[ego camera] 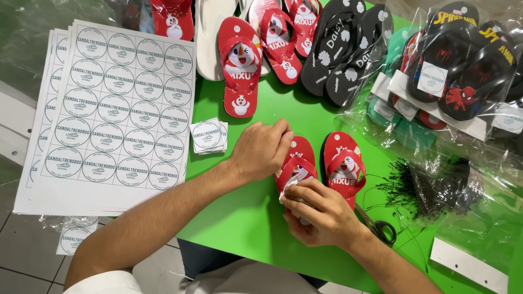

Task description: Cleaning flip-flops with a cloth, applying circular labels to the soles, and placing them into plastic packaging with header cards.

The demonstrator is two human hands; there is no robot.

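Between the two hands, a red sandal [297, 163] lies on the green counter [245, 218]. Left grip [260, 149] is clenched on its toe end; right grip [316, 209] is grasping a small white piece against its strap. Just right of the grips lies its loose mate [343, 160]. Bagged pairs [452, 71] far right look finished; unbagged sandals [239, 73] beyond remain. Sticker sheets [117, 109] lie left.

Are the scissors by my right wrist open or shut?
Cannot tell. Only the black handle loops of the scissors show on the green table; the right hand and wrist hide the blades.
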